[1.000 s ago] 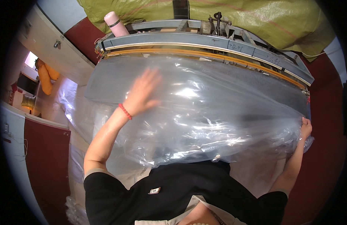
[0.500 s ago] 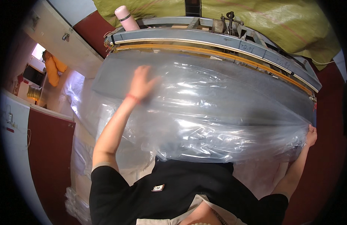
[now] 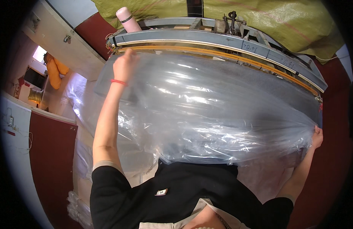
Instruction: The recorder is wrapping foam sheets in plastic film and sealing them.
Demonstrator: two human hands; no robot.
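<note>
A wide sheet of clear plastic film [image 3: 207, 99] lies across a dark grey work surface [image 3: 291, 86] in front of me, with shiny wrinkles. My right hand [image 3: 317, 138] is closed on the gathered film at the right end, and folds fan out from that grip. Over the far left part of the film is my left hand [image 3: 123, 68], a red band round its wrist. Its fingers point away from me, close to the machine's front bar, and are smeared by motion, so their grip is unclear.
Along the far side runs a grey metal machine frame [image 3: 165, 37] with orange strips [image 3: 222, 53] and a black clamp [image 3: 232, 22]. A pink bottle [image 3: 128, 20] stands at its left end. Green woven sheeting [image 3: 260, 23] hangs behind. More film [image 3: 79, 208] is bunched at lower left.
My left hand has moved away from me and to the left, toward the far left corner. My right hand keeps its hold in nearly the same place. The film's wrinkles have shifted.
</note>
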